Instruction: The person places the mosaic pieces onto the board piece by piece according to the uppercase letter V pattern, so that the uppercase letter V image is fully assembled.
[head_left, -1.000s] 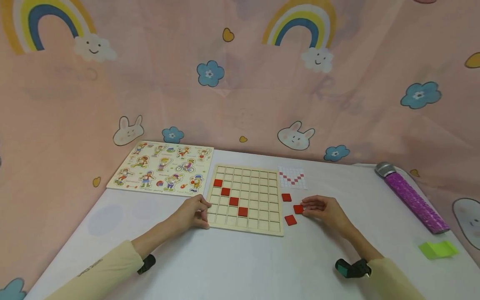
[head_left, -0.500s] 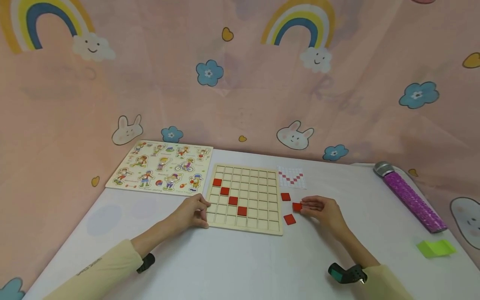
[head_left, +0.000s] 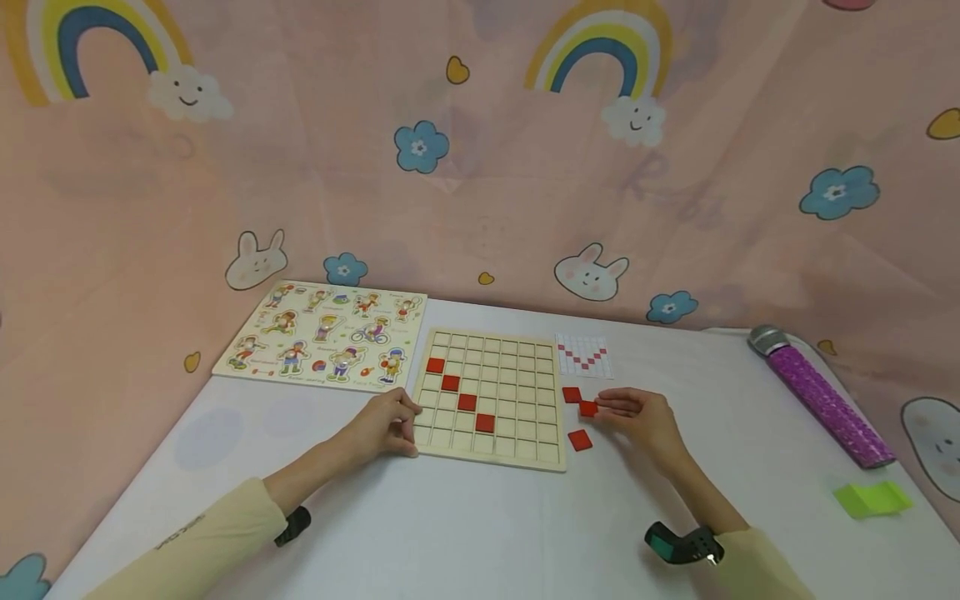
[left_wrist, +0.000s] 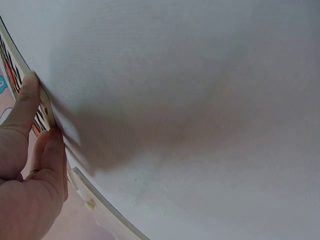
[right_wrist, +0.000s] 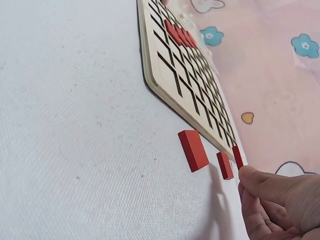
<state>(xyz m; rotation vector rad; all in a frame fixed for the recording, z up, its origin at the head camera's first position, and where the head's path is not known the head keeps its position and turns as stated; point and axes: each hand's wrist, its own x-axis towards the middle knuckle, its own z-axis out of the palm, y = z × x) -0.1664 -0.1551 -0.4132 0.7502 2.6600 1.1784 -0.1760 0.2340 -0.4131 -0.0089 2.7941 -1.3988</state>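
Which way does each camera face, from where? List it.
Head: head-worn, facing forward, down at grid board; left hand, right hand, sleeves show.
Left wrist: worn there, facing white tabletop; left hand shows.
Right wrist: worn there, facing grid board and red tiles; right hand shows.
Head and right wrist share grid board, red tiles, right hand.

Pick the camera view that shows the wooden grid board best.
The head view: it shows the grid board nearly whole from above, with four red tiles in a diagonal. The right wrist view shows it steeply slanted, cut off at the top. The left wrist view shows only a narrow strip, partly behind the left hand.
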